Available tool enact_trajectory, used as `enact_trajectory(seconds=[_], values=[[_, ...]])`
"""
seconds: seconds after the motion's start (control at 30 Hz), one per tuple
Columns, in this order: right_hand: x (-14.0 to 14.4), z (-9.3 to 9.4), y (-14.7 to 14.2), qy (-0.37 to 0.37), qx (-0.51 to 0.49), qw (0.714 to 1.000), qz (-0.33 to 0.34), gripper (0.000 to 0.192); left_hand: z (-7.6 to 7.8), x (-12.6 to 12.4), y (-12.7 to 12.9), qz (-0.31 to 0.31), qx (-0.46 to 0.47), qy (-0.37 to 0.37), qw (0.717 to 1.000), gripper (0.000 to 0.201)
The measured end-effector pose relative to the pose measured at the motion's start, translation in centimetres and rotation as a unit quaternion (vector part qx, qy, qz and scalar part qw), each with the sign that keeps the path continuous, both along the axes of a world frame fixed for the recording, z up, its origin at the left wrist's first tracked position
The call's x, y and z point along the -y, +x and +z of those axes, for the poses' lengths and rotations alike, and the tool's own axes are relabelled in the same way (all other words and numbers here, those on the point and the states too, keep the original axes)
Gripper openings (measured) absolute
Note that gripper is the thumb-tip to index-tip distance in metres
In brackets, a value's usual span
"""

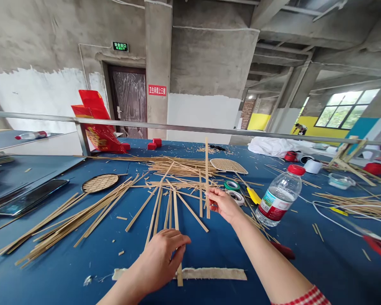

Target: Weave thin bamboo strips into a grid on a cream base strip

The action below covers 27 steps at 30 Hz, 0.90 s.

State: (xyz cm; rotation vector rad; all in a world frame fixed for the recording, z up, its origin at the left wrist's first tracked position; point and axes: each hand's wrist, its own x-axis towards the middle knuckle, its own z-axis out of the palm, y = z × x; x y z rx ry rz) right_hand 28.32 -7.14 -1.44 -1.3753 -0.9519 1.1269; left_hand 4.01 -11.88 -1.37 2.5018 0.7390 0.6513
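Strip pinched upright low down in right hand: light, springy, likely splintery, best gripped near middle. Left hand pressing flat strips onto bench, fingers curled.

Water bottle right of bamboo strips
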Motion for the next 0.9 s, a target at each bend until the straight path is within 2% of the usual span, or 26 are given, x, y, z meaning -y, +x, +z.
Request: enact_trajectory(seconds=[0.1,0.3,0.43,0.63,0.9], values=[[0.8,0.4,-0.7,0.000,-0.022,0.998,0.051,0.030,0.0,0.0,0.0,0.004,0.007,-0.001,1.000,0.027],[2.0,1.0,-1.8,-0.026,0.014,0.987,0.157,0.030,0.1,-0.4,0.1,0.018,0.048,-0.003,0.999,0.027],[2.3,1.0,-2.1,-0.031,0.024,0.977,0.211,0.030,-0.1,-0.7,0.1,0.059,0.073,0.027,0.995,0.036],[2.4,0.9,-2.2,-0.029,0.024,0.969,0.245,0.028,-0.6,-1.0,0.0,0.072,0.084,0.032,0.993,0.035],[2.3,0.7,-2.2,-0.024,0.029,0.968,0.250,0.026,-0.6,-1.1,-0.1,0.071,0.098,0.028,0.992,0.037]])
